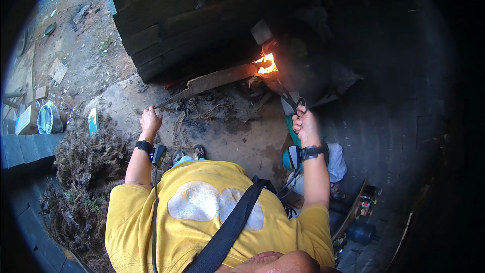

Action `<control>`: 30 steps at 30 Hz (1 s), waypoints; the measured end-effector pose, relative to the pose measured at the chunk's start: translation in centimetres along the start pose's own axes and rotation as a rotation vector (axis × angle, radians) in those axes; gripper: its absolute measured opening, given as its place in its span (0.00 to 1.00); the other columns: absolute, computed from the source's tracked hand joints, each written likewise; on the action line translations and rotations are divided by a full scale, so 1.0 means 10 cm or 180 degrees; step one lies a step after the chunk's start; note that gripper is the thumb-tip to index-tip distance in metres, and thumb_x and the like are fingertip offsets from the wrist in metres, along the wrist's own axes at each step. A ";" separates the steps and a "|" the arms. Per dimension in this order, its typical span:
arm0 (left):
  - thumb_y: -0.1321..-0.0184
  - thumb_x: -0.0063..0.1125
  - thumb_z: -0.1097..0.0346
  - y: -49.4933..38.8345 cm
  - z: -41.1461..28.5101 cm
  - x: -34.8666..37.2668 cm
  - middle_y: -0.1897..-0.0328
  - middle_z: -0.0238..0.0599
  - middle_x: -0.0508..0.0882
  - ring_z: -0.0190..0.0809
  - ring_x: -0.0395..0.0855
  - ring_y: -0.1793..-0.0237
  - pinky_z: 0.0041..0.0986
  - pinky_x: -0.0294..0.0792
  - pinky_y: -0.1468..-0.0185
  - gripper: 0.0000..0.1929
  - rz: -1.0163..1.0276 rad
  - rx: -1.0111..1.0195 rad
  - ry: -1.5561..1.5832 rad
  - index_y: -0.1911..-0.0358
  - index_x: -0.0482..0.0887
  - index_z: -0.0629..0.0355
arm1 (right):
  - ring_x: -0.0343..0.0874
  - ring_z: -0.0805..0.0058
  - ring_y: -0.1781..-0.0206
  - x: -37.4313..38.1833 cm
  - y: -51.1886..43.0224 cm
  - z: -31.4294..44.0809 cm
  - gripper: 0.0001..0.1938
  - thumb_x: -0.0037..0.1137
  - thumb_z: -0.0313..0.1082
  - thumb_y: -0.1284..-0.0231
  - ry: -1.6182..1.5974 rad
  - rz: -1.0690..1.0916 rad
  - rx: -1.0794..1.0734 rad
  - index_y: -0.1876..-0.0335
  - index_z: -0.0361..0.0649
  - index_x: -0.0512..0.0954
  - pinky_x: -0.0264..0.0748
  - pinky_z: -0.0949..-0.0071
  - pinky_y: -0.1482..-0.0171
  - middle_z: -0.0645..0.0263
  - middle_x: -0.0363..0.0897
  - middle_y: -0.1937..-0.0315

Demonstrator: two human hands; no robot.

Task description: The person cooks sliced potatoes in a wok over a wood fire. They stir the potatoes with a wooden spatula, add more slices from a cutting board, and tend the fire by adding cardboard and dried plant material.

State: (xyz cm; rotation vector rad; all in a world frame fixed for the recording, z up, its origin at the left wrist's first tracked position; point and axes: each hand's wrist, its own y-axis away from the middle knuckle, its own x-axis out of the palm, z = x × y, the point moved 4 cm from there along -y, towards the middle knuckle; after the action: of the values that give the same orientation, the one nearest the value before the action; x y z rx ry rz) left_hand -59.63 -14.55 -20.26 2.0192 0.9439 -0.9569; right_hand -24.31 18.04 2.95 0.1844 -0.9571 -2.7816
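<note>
My left hand (150, 124) grips the narrow near end of a long, jagged piece of wooden board (219, 79). Its far end reaches into bright orange flames (267, 63). In my right hand (305, 125) are dark metal tongs (288, 98) with a looped handle, pointing toward the fire. Their tips are lost in the dimness beside the flames, so I cannot tell whether they hold anything. A pale, flat piece (261, 32) shows just above the fire; its material is unclear.
A dark block wall (151, 19) rises beyond the board. Dried fern fronds (91, 159) are heaped at left, near a low block wall (32, 148) bearing a plastic-lined container (50, 117). Twigs (212, 112) and ash litter the floor. Right of me are a white bag (336, 163) and a blue water jug (360, 232).
</note>
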 end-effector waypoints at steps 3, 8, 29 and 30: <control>0.51 0.58 0.58 -0.01 -0.02 0.00 0.51 0.52 0.75 0.54 0.73 0.50 0.40 0.66 0.47 0.25 0.0028 0.0030 0.0001 0.48 0.71 0.58 | 0.57 0.87 0.90 0.00 -0.04 0.05 0.15 0.58 0.44 0.54 0.0017 0.0038 -0.0024 0.70 0.46 0.64 0.51 0.88 0.89 0.69 0.66 0.83; 0.51 0.57 0.58 -0.05 -0.05 0.02 0.54 0.53 0.77 0.54 0.75 0.52 0.39 0.67 0.48 0.25 0.0109 0.0099 0.0123 0.49 0.71 0.60 | 0.57 0.87 0.90 -0.01 -0.11 -0.07 0.14 0.55 0.44 0.51 -0.0181 0.0042 -0.0056 0.70 0.45 0.64 0.52 0.87 0.88 0.68 0.66 0.83; 0.49 0.56 0.58 -0.18 0.05 0.14 0.57 0.52 0.80 0.54 0.77 0.54 0.38 0.68 0.50 0.21 0.0060 0.0051 0.0544 0.52 0.75 0.59 | 0.58 0.85 0.90 -0.47 -0.01 -0.25 0.11 0.48 0.45 0.46 -0.0447 0.0072 0.0099 0.67 0.46 0.67 0.51 0.86 0.89 0.68 0.68 0.81; 0.49 0.55 0.58 -0.19 0.05 0.13 0.58 0.52 0.80 0.54 0.77 0.55 0.38 0.68 0.51 0.20 0.0007 0.0046 0.0623 0.54 0.76 0.59 | 0.57 0.85 0.90 -0.48 -0.01 -0.25 0.08 0.45 0.44 0.43 -0.0417 0.0065 0.0136 0.66 0.49 0.68 0.50 0.86 0.90 0.68 0.68 0.81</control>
State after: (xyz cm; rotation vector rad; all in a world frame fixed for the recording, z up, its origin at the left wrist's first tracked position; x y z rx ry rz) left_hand -60.75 -13.61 -22.16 2.1547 1.0403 -0.7769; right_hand -19.18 17.71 1.17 -0.0018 -1.0430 -2.7849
